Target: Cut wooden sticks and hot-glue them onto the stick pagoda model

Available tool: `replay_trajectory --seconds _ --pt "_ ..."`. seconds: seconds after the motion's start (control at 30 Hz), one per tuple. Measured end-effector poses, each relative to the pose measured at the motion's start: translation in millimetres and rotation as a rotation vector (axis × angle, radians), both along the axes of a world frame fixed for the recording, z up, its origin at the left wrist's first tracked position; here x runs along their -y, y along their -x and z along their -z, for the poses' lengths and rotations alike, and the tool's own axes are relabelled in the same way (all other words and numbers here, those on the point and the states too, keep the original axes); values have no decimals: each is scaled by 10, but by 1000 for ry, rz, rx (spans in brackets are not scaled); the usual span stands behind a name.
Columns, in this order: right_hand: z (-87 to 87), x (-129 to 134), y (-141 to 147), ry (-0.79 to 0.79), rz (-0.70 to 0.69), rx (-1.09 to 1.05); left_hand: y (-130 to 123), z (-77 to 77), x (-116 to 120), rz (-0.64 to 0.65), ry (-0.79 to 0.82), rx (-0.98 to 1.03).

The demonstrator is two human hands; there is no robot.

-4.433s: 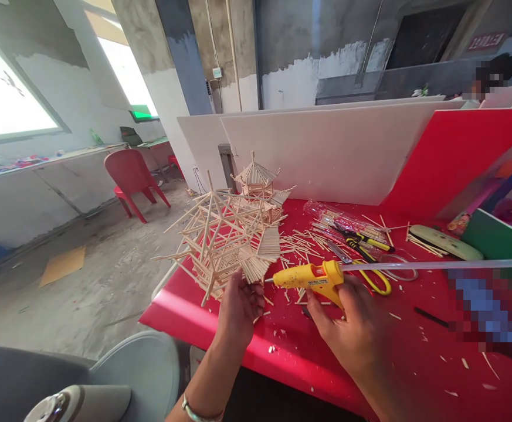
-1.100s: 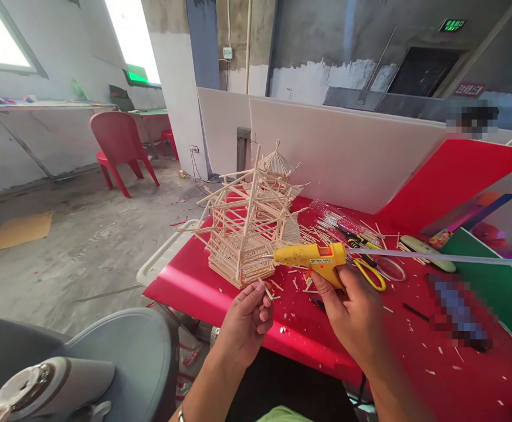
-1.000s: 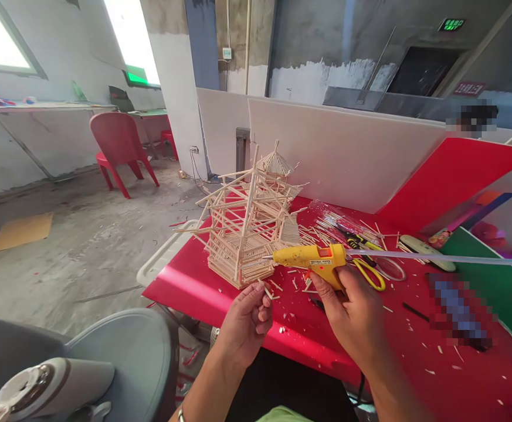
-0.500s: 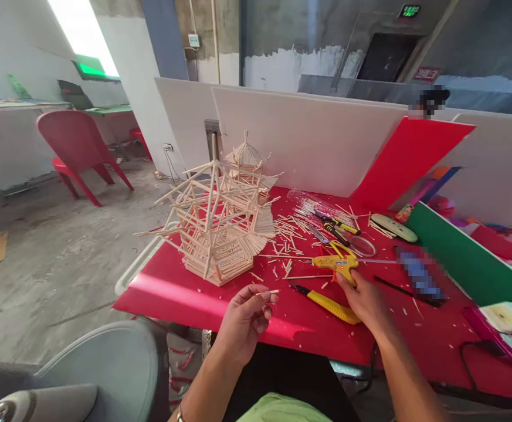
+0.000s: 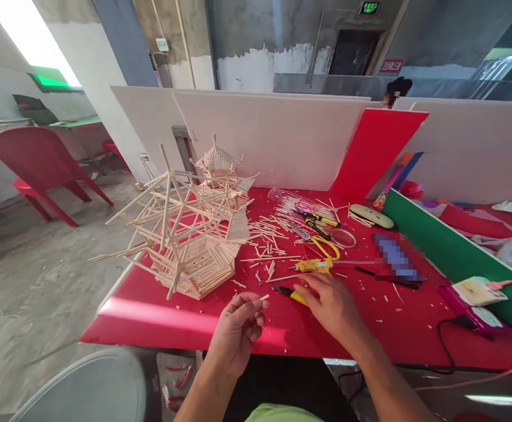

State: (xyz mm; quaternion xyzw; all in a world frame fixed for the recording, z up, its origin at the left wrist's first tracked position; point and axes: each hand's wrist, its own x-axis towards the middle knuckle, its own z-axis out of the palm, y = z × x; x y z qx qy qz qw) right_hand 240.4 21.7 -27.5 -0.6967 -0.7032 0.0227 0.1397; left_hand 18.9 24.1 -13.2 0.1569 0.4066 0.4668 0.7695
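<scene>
My left hand point(image 5: 237, 325) is above the table's front, thumb and fingers closed on a short wooden stick point(image 5: 264, 298) whose pale tip pokes out to the right. My right hand point(image 5: 331, 302) hovers over the yellow utility knife point(image 5: 298, 297), covering most of its handle. Its fingers are apart, and no object shows in them. Just beyond those fingers lies a yellow glue gun point(image 5: 315, 266), its nozzle to the left and its grip partly hidden. To the left stands a stick-built pavilion frame point(image 5: 172, 234) with an unfilled roof; a smaller pavilion point(image 5: 219, 170) rises behind it.
Loose stick pieces point(image 5: 264, 231) litter the red table point(image 5: 150, 316). Yellow-handled scissors point(image 5: 328, 249), a roll of clear tape point(image 5: 343, 237) and a pixelated dark object point(image 5: 399, 258) lie beyond my right hand. A green board point(image 5: 449, 246) edges the right side; white panels point(image 5: 268, 140) stand behind.
My right hand has let go of the glue gun, which now rests on the table, and has moved over the utility knife. My left hand keeps the stick. The view has shifted right.
</scene>
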Motion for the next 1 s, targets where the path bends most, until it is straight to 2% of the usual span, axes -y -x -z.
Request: replay_trajectory --seconds 0.1,0.17,0.27,0.37,0.5,0.63,0.73,0.83,0.93,1.0 --pt "-151 -509 -277 71 129 36 -66 -69 -75 10 -41 11" --pt "-193 -887 -469 175 198 58 -102 -113 -125 1 -78 29" --pt "-138 -1311 -660 306 208 48 -123 -144 -178 -21 -131 48" --pt "-1 -1484 -747 336 192 -5 -115 -135 -203 -36 -149 51" --pt "166 -1519 -861 253 195 -158 -106 -121 -217 -34 -143 45" --pt "201 -1572 -973 84 226 -372 -114 -157 -234 -11 -108 44" --pt "91 -1598 -993 -55 264 -537 -122 -222 -235 -17 -35 55" --pt "-104 -1507 -913 -167 234 -705 -126 -303 -215 -18 61 95" --pt "-298 -1228 -710 -185 122 -876 -126 -359 -189 -2 155 157" --pt "-386 -948 -519 -132 43 -959 -120 -365 -174 14 190 199"
